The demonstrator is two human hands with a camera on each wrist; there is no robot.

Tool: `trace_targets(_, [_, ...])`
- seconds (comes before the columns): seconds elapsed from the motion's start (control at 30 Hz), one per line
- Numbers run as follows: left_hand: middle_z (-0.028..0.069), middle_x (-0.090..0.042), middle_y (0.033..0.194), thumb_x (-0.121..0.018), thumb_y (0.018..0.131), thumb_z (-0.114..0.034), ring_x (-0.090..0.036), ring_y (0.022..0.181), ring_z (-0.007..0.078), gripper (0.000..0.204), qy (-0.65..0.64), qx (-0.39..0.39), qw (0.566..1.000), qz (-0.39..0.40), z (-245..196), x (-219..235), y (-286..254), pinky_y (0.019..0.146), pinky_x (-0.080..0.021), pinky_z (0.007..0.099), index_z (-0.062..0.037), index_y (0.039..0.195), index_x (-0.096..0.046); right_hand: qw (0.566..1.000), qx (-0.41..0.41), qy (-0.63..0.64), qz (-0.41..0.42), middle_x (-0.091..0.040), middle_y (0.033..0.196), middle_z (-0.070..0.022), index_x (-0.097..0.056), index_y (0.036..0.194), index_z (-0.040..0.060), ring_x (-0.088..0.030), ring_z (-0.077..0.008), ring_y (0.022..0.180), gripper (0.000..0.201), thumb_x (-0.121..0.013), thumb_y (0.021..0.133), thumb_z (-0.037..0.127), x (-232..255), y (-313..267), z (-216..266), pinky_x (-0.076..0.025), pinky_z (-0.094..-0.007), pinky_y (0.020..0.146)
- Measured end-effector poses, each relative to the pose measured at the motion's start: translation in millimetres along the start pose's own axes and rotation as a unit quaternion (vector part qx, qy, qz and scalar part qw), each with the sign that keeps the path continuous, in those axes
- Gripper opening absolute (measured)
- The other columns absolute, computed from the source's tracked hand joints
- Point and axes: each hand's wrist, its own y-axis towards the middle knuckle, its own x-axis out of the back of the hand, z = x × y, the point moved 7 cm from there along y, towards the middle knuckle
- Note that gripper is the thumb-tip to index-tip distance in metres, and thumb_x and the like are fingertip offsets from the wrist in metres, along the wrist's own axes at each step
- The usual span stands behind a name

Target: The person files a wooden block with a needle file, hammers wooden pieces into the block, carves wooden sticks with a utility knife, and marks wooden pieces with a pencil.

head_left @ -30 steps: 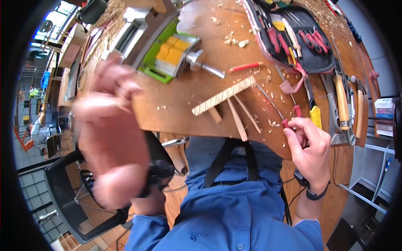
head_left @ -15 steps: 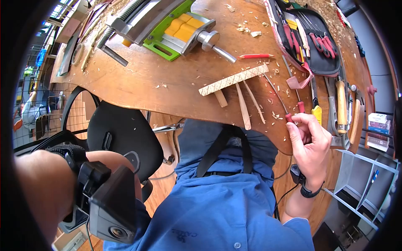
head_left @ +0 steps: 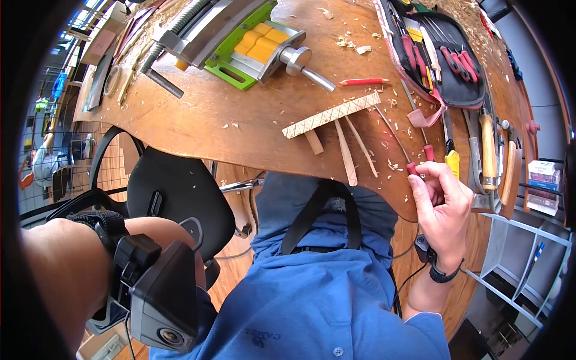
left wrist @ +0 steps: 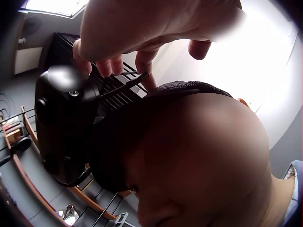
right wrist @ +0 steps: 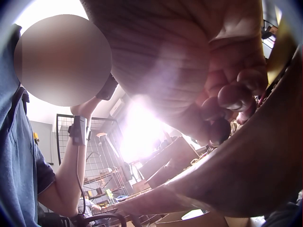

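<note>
In the head view my right hand (head_left: 445, 207) pinches the red handle (head_left: 411, 168) of a thin metal tool lying on the bench, its tip by the right end of a wooden strip (head_left: 331, 115) with criss-cross marks. A short wood piece (head_left: 314, 142) and two slim tapered sticks (head_left: 346, 153) lie just below the strip. The right wrist view shows this hand's curled fingers (right wrist: 234, 97) low at the bench edge. My left hand (left wrist: 156, 23) is raised to the head, fingertips touching the black head-worn device (left wrist: 66, 118); only its forearm and wrist camera (head_left: 165, 300) show in the head view.
A green vise with yellow jaws (head_left: 261, 43) stands at the upper left. A red pencil (head_left: 364, 81), an opened tool roll (head_left: 459, 87), a yellow-handled cutter (head_left: 452, 163) and a wooden-handled tool (head_left: 489, 150) lie rightward. Shavings dot the bench (head_left: 198, 120); a black chair (head_left: 177, 198) stands below.
My left hand has swept from in front of the vise up toward the head, leaving the head view. The right hand keeps its pinch on the red handle.
</note>
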Motion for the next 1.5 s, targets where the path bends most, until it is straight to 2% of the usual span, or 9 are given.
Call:
trace_targets(0.13, [0.0323, -0.012, 0.180, -0.060, 0.097, -0.057, -0.020, 0.164, 0.0516, 0.091, 0.000, 0.002, 1.000, -0.007, 106.2, -114.9, 5.4, 0.132, -0.017, 0.0626, -0.0042, 0.167, -0.036, 1.000, 0.010, -0.007, 0.002, -0.055, 0.069, -0.0004, -0.074, 0.107, -0.0006, -0.042, -0.0051, 0.055, 0.015, -0.080, 0.094, -0.005, 0.7, 1.5, 2.1, -0.033, -0.0264, 0.052])
trace_targets(0.5, [0.0325, -0.012, 0.180, -0.060, 0.097, -0.057, -0.018, 0.165, 0.0511, 0.095, -0.012, 0.018, 0.999, -0.024, 111.4, -120.1, 22.4, 0.133, -0.017, 0.0622, -0.0023, 0.169, -0.032, 1.000, 0.007, 0.002, -0.002, -0.056, 0.070, -0.0017, -0.073, 0.107, -0.0004, -0.043, -0.0066, 0.055, 0.016, -0.080, 0.093, -0.005, 0.9, 0.2, 1.2, -0.035, -0.0273, 0.052])
trace_targets(0.73, [0.0326, -0.011, 0.180, -0.060, 0.096, -0.057, -0.017, 0.166, 0.0509, 0.097, -0.013, 0.038, 0.999, 0.002, 155.6, -214.0, 21.2, 0.133, -0.017, 0.0619, -0.0012, 0.170, -0.029, 1.000, 0.011, 0.008, -0.013, -0.057, 0.071, -0.0039, -0.073, 0.107, -0.0003, -0.045, -0.0088, 0.054, 0.018, -0.080, 0.092, -0.006, 1.9, 1.2, 3.2, -0.036, -0.0289, 0.051])
trace_targets(0.8, [0.0344, -0.032, 0.173, -0.065, 0.089, -0.046, -0.039, 0.157, 0.0435, 0.095, 0.026, 0.117, 0.991, -0.066, 190.0, -198.1, -0.7, 0.126, -0.035, 0.0534, 0.0102, 0.162, -0.041, 1.000, 0.010, 0.011, -0.014, -0.057, 0.071, -0.0042, -0.073, 0.106, -0.0006, -0.045, -0.0090, 0.054, 0.017, -0.080, 0.091, -0.006, 1.8, 1.0, 2.6, -0.036, -0.0291, 0.051])
trace_targets(0.87, [0.0267, -0.065, 0.147, -0.077, 0.082, -0.038, -0.064, 0.127, 0.0309, 0.075, 0.450, 0.188, 0.862, 0.138, 223.2, -196.3, -16.7, 0.103, -0.052, 0.0419, 0.0057, 0.143, -0.065, 1.000, 0.010, 0.011, -0.016, -0.058, 0.071, -0.0045, -0.073, 0.106, -0.0008, -0.046, -0.0092, 0.054, 0.017, -0.080, 0.091, -0.006, 2.4, 0.9, 2.1, -0.036, -0.0292, 0.051])
trace_targets(0.93, [0.0130, -0.077, 0.114, -0.089, 0.076, -0.020, -0.068, 0.095, 0.0222, 0.048, 0.619, 0.122, 0.741, 0.232, 247.3, -199.7, -34.5, 0.080, -0.053, 0.0348, -0.0009, 0.118, -0.078, 1.000, 0.012, 0.007, -0.011, -0.059, 0.072, -0.0052, -0.073, 0.105, -0.0010, -0.046, -0.0098, 0.054, 0.017, -0.080, 0.091, -0.007, 2.3, 1.7, 2.2, -0.036, -0.0296, 0.051])
trace_targets(1.0, [0.0076, -0.077, 0.104, -0.095, 0.068, -0.007, -0.069, 0.087, 0.0211, 0.045, 0.645, 0.122, 0.718, 0.232, 259.3, -193.5, -47.4, 0.071, -0.053, 0.0324, -0.0063, 0.110, -0.078, 1.000, 0.015, 0.007, -0.013, -0.060, 0.072, -0.0054, -0.073, 0.105, -0.0012, -0.045, -0.0100, 0.054, 0.017, -0.080, 0.091, -0.007, 2.6, 1.8, 1.8, -0.036, -0.0298, 0.051])
trace_targets(1.27, [0.0073, -0.072, 0.081, -0.085, 0.072, 0.003, -0.066, 0.061, 0.0215, 0.026, 0.623, -0.082, 0.744, 0.226, 244.0, -218.8, -71.2, 0.056, -0.052, 0.0307, -0.0041, 0.096, -0.079, 1.000, 0.023, -0.009, -0.017, -0.061, 0.072, -0.0066, -0.073, 0.103, -0.0009, -0.047, -0.0135, 0.052, 0.018, -0.082, 0.089, -0.007, 2.5, 2.1, 2.6, -0.039, -0.0321, 0.051])
trace_targets(1.5, [0.0051, -0.076, 0.097, -0.091, 0.070, 0.003, -0.066, 0.064, 0.0151, 0.039, 0.650, -0.160, 0.695, 0.263, 210.2, -243.2, -81.7, 0.055, -0.049, 0.0270, -0.0100, 0.106, -0.084, 0.999, 0.029, -0.030, -0.008, -0.059, 0.069, -0.0073, -0.073, 0.103, 0.0005, -0.051, -0.0164, 0.054, 0.017, -0.083, 0.089, -0.002, 3.4, 1.9, 1.8, -0.042, -0.0342, 0.053])
